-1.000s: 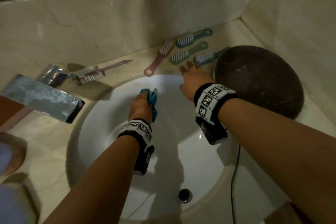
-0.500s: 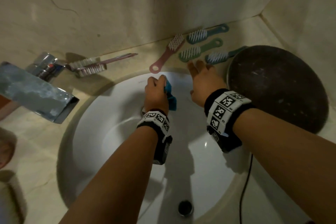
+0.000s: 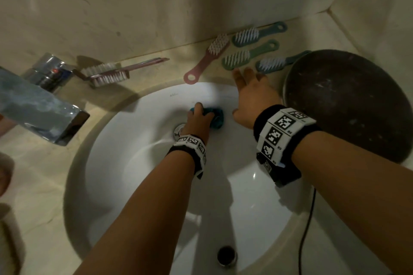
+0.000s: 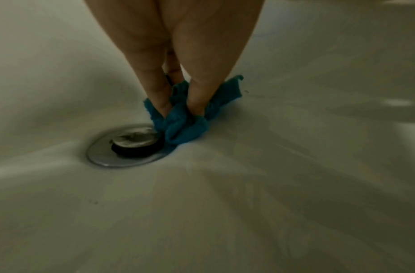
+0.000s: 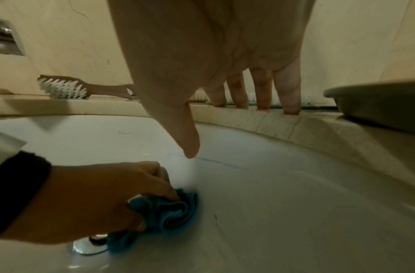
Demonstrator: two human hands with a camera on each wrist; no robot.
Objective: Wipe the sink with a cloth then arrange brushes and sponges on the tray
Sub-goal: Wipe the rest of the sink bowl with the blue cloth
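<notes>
The left hand (image 3: pixel 196 121) is bunched tight round the small blue-green cloth (image 3: pixel 215 117) in the white round sink (image 3: pixel 138 163), drain just beside it, w/ bowl wall ahead unwiped; right hand (image 3: pixel 252 98) lies flat, holding nothing, on the rim, nearer the brushes.

Dim light falls on cracked beige marble walls (image 3: pixel 134 6) and a matching countertop (image 3: pixel 40 176).

Counter (image 3: pixel 156 69), beige stone | sink (image 3: pixel 138 163) inset | tap (image 3: pixel 40 96) | five brushes: pink (image 3: pixel 206 58), three green (image 3: pixel 250 57), double (image 3: pixel 107 72) | dark tray (image 3: pixel 348 105) at right
</notes>
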